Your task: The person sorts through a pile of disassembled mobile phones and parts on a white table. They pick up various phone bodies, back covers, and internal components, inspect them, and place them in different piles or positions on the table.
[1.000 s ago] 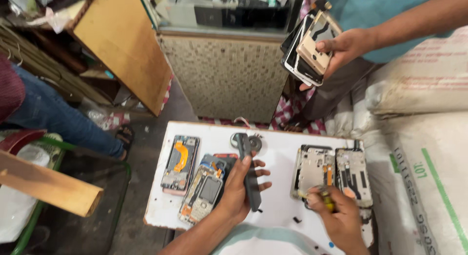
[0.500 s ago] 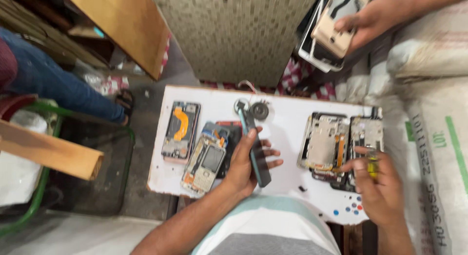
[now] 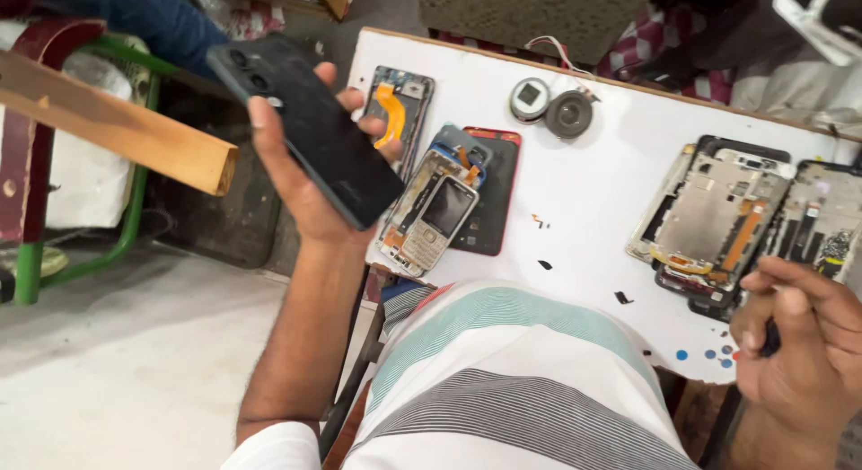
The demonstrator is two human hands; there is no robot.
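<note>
While the left hand (image 3: 310, 178) grips a dark phone (image 3: 310, 129) raised beside the white tabletop (image 3: 584, 210), the right hand (image 3: 799, 344) is closed around a small tool, near the opened phone frame (image 3: 709, 219).

Opened phones (image 3: 709, 223) on white board (image 3: 588, 196)

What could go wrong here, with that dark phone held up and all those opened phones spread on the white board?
The left hand holds the dark phone past the white board edge, over the floor; a slip might drop it. The stacked phones sit at the board's near edge, close to that forearm, so a nudge may tip them off. The tiny loose bits near the right hand seem easy to brush away.
</note>
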